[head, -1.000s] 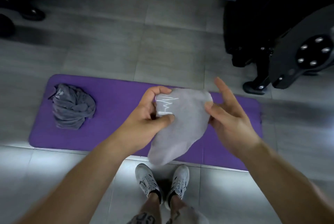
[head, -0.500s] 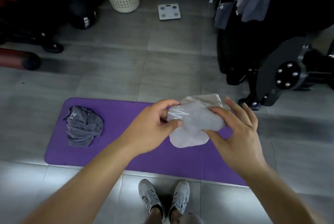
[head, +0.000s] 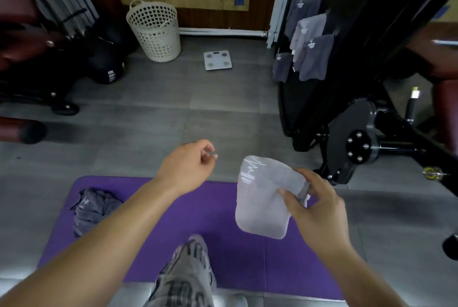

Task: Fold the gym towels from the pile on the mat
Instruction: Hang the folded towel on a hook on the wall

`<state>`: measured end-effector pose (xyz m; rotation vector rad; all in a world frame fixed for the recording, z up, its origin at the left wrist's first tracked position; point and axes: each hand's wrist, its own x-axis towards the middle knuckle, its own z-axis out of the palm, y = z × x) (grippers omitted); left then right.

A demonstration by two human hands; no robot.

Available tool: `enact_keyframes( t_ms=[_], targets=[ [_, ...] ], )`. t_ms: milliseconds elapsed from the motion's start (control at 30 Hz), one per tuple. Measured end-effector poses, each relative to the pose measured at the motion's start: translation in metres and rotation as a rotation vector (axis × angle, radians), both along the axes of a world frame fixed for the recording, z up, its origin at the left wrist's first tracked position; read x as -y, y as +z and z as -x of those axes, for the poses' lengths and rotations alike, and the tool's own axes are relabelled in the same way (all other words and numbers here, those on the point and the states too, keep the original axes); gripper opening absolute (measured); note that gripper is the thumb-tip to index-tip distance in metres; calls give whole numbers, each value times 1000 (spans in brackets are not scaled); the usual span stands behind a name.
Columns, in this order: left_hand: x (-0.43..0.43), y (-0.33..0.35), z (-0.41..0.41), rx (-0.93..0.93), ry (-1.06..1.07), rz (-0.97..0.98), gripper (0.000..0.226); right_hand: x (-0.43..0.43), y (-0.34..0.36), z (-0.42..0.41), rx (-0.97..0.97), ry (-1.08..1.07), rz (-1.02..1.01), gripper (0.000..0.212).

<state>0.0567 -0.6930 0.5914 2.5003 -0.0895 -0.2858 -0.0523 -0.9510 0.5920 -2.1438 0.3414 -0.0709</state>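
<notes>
Head view: folded light grey towel point(head: 260, 202) sits right of centre, held above the purple mat point(head: 223, 212). Soft, light and limp; the folds could slip open, so best taken along a folded edge. Right grip point(head: 314, 205) pinches its right edge, thumb on the front face. Left grip point(head: 188, 165) is mid-frame, loosely curled, seemingly empty. Crumpled dark grey towel point(head: 93, 207) lies lower left on the mat.

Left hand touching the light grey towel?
Apart. Head view shows floor between the left hand and the light grey towel; only the right hand grips it.
</notes>
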Motion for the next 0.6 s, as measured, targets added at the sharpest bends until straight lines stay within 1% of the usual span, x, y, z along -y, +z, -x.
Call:
enact_keyframes(
  t_ms=[67, 167, 267, 367, 467, 533, 600],
  targets=[
    [4, -1, -35, 27, -23, -62, 12, 5, -3, -27, -16, -53, -28, 36],
    [7, -3, -99, 59, -66, -134, 20, 9, -11, -82, -11, -105, -35, 38],
    [8, -8, -183, 120, -126, -202, 28, 9, -19, -159, 12, -159, -33, 37],
    [8, -17, -291, 162, -208, -289, 35, 7, -31, -255, 24, -228, -47, 39],
    [8, -23, -406, 163, -292, -358, 43, -2, -42, -356, -3, -335, -48, 43],
    [10, -24, -488, 161, -353, -404, 47, -10, -42, -426, -32, -403, -41, 40],
    [10, -19, -568, 155, -395, -409, 47, -18, -36, -497, -57, -440, -38, 36]
  ],
)
